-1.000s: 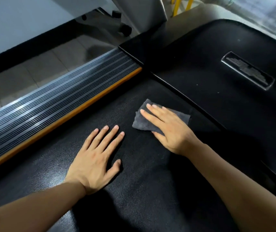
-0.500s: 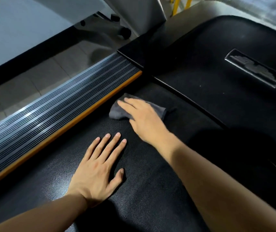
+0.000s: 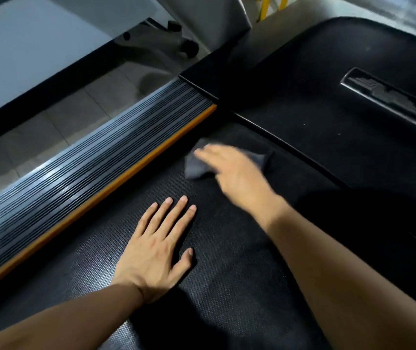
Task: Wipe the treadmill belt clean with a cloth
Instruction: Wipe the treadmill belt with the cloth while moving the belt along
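Observation:
The black textured treadmill belt [image 3: 227, 286] fills the lower middle of the head view. A small dark grey cloth [image 3: 196, 168] lies on the belt near its front end, close to the orange strip. My right hand [image 3: 237, 173] presses flat on the cloth with straight fingers and looks blurred by motion; the hand hides most of the cloth. My left hand [image 3: 158, 251] rests flat on the belt, fingers spread, just below and left of the cloth, not touching it.
A ribbed grey side rail [image 3: 80, 178] with an orange strip [image 3: 126, 178] runs along the belt's left edge. The black motor cover [image 3: 340, 79] with a badge [image 3: 386, 96] rises beyond the belt. Tiled floor [image 3: 57, 122] and a grey upright [image 3: 209, 16] lie at the upper left.
My right hand has slid the cloth leftward across the belt toward the orange strip. My left hand has stayed planted on the belt.

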### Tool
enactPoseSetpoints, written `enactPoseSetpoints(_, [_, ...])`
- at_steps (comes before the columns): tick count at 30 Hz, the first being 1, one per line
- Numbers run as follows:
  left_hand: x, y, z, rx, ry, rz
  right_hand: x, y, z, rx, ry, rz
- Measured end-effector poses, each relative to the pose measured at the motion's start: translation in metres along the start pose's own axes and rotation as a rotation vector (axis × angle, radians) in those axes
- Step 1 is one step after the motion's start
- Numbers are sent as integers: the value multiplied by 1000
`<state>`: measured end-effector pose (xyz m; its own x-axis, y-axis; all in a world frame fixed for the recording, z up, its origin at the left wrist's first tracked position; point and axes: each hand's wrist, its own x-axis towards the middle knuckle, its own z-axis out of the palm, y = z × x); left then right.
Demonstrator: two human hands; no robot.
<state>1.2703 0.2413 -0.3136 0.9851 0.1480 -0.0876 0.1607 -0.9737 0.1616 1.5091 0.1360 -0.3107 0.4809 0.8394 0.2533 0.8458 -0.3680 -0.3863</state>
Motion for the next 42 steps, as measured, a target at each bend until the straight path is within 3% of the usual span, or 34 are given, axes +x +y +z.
enactPoseSetpoints(2, [1, 0, 1, 1, 1, 5, 0, 36, -16, -36, 122, 219])
enactPoseSetpoints(4, [1, -1, 2, 4, 8, -2, -5, 49, -26, -30, 139, 338])
enactPoseSetpoints(9, [1, -1, 2, 13, -4, -8, -46, -30, -4, -2, 38, 153])
enactPoseSetpoints(12, [0, -2, 2, 20, -8, 3, -58, -26, -10, -17, -44, 96])
enactPoseSetpoints(16, [1, -2, 3, 20, 19, 3, -63, 44, -48, -81, 136, 436])
enactPoseSetpoints(18, [1, -1, 3, 29, 29, -3, -65, 39, -51, -66, 135, 508])
enactPoseSetpoints(24, [1, -1, 4, 27, 41, 6, -101, -54, -21, -29, -79, 132])
enactPoseSetpoints(27, [0, -2, 5, 13, 50, 11, -102, -21, -35, -40, -76, 181])
enactPoseSetpoints(31, [0, -2, 6, 11, 57, 4, -113, 49, -60, -85, 250, 464])
enactPoseSetpoints(33, [0, -3, 6, 13, 56, 2, -112, 40, -59, -101, 267, 557])
enactPoseSetpoints(35, [0, -2, 6, 13, 55, -1, -114, -1, -42, -120, 207, 519])
enactPoseSetpoints(38, [-1, -2, 6, 18, 62, 6, -135, -58, -12, -45, -29, 290])
enactPoseSetpoints(40, [-1, -3, 6, 15, 66, 8, -140, -43, -22, -12, -78, 220])
enactPoseSetpoints(42, [-1, -3, 6, 19, 65, 9, -149, -4, -40, -54, 20, 255])
